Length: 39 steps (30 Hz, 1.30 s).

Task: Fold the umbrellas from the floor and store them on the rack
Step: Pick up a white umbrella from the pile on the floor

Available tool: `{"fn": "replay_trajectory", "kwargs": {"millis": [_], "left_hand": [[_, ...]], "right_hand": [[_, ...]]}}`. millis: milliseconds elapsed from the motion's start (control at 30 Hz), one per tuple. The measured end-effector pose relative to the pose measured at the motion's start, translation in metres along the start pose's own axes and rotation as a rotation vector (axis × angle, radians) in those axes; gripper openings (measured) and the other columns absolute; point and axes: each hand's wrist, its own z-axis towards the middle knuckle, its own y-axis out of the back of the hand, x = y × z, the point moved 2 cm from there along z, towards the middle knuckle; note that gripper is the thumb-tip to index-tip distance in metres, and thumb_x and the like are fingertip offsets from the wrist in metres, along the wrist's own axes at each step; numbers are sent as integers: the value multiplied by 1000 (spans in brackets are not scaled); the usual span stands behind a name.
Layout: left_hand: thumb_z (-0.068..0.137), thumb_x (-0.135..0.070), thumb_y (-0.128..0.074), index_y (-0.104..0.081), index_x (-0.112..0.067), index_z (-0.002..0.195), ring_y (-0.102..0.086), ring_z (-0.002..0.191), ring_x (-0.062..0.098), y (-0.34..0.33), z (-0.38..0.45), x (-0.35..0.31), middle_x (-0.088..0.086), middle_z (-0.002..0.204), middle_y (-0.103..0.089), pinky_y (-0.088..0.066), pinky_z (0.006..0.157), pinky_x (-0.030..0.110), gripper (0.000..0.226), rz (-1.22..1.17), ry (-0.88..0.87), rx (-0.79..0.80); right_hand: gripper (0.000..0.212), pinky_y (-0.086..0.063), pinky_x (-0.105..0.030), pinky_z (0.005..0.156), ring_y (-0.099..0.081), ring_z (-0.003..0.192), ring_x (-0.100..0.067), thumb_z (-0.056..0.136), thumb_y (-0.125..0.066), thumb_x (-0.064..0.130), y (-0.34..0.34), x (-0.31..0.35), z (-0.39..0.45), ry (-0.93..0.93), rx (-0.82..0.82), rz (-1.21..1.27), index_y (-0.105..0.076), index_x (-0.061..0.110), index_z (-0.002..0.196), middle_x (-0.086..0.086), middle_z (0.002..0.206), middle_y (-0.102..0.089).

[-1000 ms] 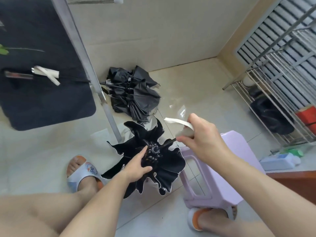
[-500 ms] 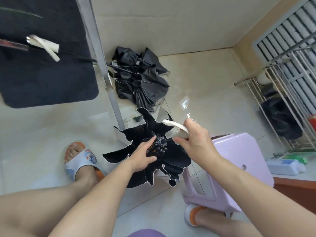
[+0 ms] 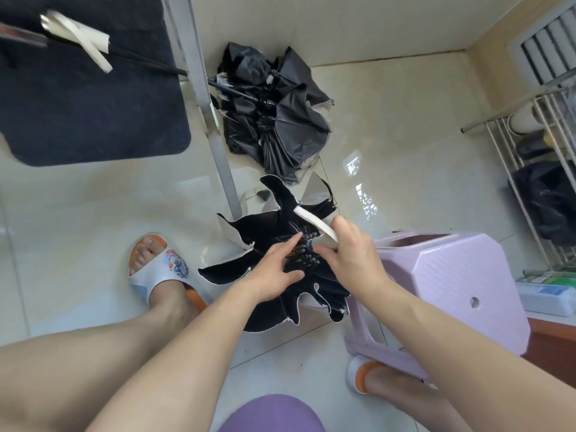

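Note:
A small black umbrella (image 3: 265,238) with white-edged flaps is held between my knees, its canopy half collapsed and spread like petals. My right hand (image 3: 349,257) grips its handle end, where a white strap (image 3: 314,221) sticks out. My left hand (image 3: 274,272) grips the canopy just below the runner, its index finger stretched toward the ribs. A second black umbrella (image 3: 277,120) lies crumpled and unfolded on the floor tiles beyond. A metal wire rack (image 3: 530,157) stands at the right wall with a dark bundle (image 3: 548,201) on a shelf.
A pale purple plastic stool (image 3: 461,285) stands right beside my right arm. A grey metal pole (image 3: 212,120) rises just behind the held umbrella. A dark mat (image 3: 87,98) lies at the upper left, and a long umbrella shaft with a white strap (image 3: 78,35) crosses over it. My slippered feet (image 3: 162,269) flank the umbrella.
My right hand has pushed the handle down toward the canopy, so the shaft is shorter. The view has tilted downward and closer.

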Motion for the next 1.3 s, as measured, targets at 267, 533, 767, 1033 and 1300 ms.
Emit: {"fn": "replay_trajectory", "kwargs": {"millis": [267, 533, 767, 1033, 1300], "left_hand": [[93, -13, -70, -21, -61, 152, -38, 145, 12, 0, -5, -4, -13, 159, -25, -32, 122, 36, 90, -11, 36, -11], [94, 1, -50, -11, -41, 162, -32, 150, 23, -10, -31, -51, -6, 169, -14, -40, 115, 37, 88, 203, 129, -44], [98, -4, -47, -39, -36, 154, -55, 122, 7, -17, -111, -134, -11, 140, -53, -41, 92, 15, 65, 232, -47, -229], [96, 3, -51, -71, -23, 99, -66, 82, 8, -25, -265, -259, -5, 92, -71, -47, 73, 10, 33, 89, -590, -793], [95, -9, -59, -68, -28, 114, -59, 109, 9, -75, -254, -314, -11, 116, -58, -48, 98, 27, 28, 470, -593, -622]], "right_hand": [[29, -47, -44, 68, -53, 78, -25, 88, -76, 24, -6, 3, 5, -20, -1, 4, -51, 12, 97, 0, 86, -55], [19, -45, -41, 65, -56, 78, -26, 98, -59, 30, 14, 13, -19, -246, 123, 159, -45, 17, 99, -2, 91, -56], [21, -40, -28, 63, -57, 82, -11, 90, -71, 35, 81, 12, -81, -392, -66, 472, -57, 28, 104, 8, 93, -61], [7, -60, -45, 91, -75, 91, -26, 95, -61, 10, 221, -19, -168, -314, -420, 1056, -64, 15, 98, -11, 107, -70], [18, -57, -46, 91, -74, 97, -37, 89, -62, -5, 264, -86, -252, -324, -647, 1479, -59, -1, 107, -20, 108, -73]]}}
